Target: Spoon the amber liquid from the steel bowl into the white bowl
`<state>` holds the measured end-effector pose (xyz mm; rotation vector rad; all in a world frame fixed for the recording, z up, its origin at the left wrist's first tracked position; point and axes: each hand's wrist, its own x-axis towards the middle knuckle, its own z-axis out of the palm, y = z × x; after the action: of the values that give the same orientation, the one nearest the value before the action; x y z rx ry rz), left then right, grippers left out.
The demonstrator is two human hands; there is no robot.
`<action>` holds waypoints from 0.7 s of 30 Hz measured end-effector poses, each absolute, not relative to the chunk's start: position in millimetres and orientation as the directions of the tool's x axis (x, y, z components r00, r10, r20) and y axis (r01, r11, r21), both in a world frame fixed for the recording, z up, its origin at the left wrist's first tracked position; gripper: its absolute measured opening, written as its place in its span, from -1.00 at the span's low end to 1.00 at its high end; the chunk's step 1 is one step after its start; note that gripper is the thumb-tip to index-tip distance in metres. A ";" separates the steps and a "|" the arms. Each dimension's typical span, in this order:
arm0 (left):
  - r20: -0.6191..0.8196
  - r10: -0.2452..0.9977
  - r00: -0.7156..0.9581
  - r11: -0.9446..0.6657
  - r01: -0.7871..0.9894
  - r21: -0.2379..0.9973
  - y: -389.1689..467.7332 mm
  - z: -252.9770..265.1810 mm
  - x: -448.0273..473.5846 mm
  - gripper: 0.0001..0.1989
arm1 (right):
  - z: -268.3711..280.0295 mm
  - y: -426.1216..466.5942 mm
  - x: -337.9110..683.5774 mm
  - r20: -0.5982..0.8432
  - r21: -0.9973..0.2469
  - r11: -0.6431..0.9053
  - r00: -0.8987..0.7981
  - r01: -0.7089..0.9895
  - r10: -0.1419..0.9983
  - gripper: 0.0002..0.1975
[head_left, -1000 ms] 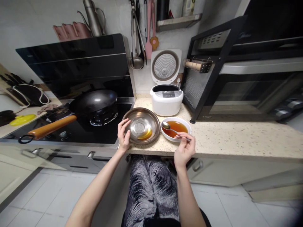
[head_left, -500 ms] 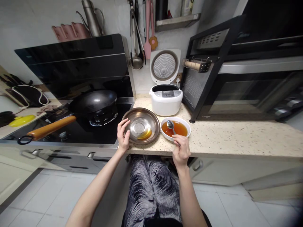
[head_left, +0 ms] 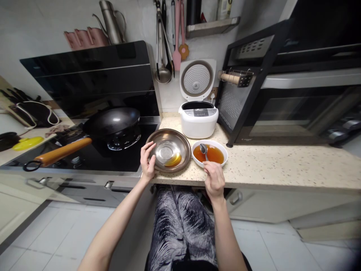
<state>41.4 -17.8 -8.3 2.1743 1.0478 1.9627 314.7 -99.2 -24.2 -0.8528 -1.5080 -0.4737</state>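
Observation:
In the head view a shallow stainless steel bowl (head_left: 184, 150) stands on the counter with a small pool of amber liquid on its bottom. My left hand (head_left: 147, 161) grips its left rim, fingers and thumb curved at the edge. Right beside it is a white bowl (head_left: 225, 161) holding reddish-brown liquid. My right hand (head_left: 214, 178) is closed on the handle of a metal spoon (head_left: 203, 149), whose head is over the left part of that liquid. Whether the spoon touches the liquid I cannot tell.
A white rice cooker (head_left: 199, 124) with raised lid stands behind the bowls. On the left, a black wok (head_left: 113, 120) sits on the stove, its wooden handle (head_left: 63, 151) pointing toward me. An oven (head_left: 296, 113) stands on the right. Utensils (head_left: 163, 73) hang on the wall.
My right hand has shifted slightly left, and the spoon has turned in its grip. My left hand and both bowls keep their places.

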 end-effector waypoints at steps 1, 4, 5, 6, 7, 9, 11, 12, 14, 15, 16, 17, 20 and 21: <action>0.873 0.488 -0.025 -0.775 0.447 0.446 -17.6 -8.5 41.4 -0.53 | -23.5 -99.4 314.5 0.973 -0.191 0.643 0.054 0.741 0.226 -0.70; 0.874 0.484 -0.033 -0.779 0.438 0.448 -17.1 -9.1 41.7 -0.54 | -21.3 -100.4 311.5 0.975 -0.214 0.655 0.116 0.724 0.190 -0.72; 0.875 0.483 -0.034 -0.780 0.436 0.448 -16.9 -9.2 41.8 -0.54 | -20.7 -101.1 309.4 0.971 -0.239 0.658 0.166 0.714 0.172 -0.74; 0.875 0.482 -0.034 -0.783 0.433 0.448 -16.8 -9.3 41.8 -0.54 | -20.2 -101.9 306.8 0.960 -0.276 0.661 0.231 0.698 0.158 -0.77; 0.876 0.481 -0.032 -0.785 0.428 0.447 -16.8 -9.3 41.8 -0.54 | -19.9 -102.9 303.6 0.940 -0.326 0.665 0.304 0.672 0.153 -0.81; 0.877 0.480 -0.029 -0.788 0.424 0.446 -16.7 -9.5 41.7 -0.55 | -19.6 -105.4 296.0 0.875 -0.442 0.675 0.451 0.591 0.178 -0.86; 0.876 0.482 -0.027 -0.784 0.432 0.445 -16.7 -9.4 41.5 -0.54 | -19.9 -107.9 287.3 0.808 -0.532 0.688 0.539 0.494 0.239 -0.87; 0.875 0.484 -0.027 -0.780 0.440 0.445 -16.8 -9.4 41.4 -0.54 | -20.3 -108.9 283.0 0.788 -0.557 0.696 0.553 0.454 0.270 -0.86; 0.873 0.487 -0.027 -0.773 0.452 0.445 -16.9 -9.1 41.2 -0.53 | -21.7 -110.0 274.5 0.781 -0.575 0.709 0.532 0.409 0.328 -0.85; 0.873 0.487 -0.026 -0.773 0.453 0.444 -17.0 -8.8 41.2 -0.52 | -22.6 -110.0 270.5 0.785 -0.580 0.710 0.506 0.399 0.356 -0.85; 0.874 0.485 -0.025 -0.775 0.451 0.443 -17.1 -8.6 41.2 -0.52 | -23.8 -109.7 266.7 0.790 -0.585 0.708 0.477 0.397 0.385 -0.84; 0.875 0.483 -0.024 -0.777 0.449 0.441 -17.2 -8.3 41.3 -0.53 | -25.0 -109.1 263.1 0.794 -0.589 0.704 0.446 0.397 0.414 -0.83; 0.877 0.480 -0.023 -0.777 0.451 0.438 -17.3 -8.0 41.7 -0.53 | -28.6 -106.5 253.9 0.793 -0.605 0.691 0.375 0.395 0.480 -0.81; 0.876 0.482 -0.025 -0.774 0.457 0.439 -17.3 -8.1 41.9 -0.52 | -29.6 -105.7 251.3 0.791 -0.609 0.689 0.362 0.393 0.492 -0.81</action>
<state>41.9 -17.3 -8.1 2.1791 1.0495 1.9728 251.3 -105.7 -29.6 -0.8658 -1.2433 0.0758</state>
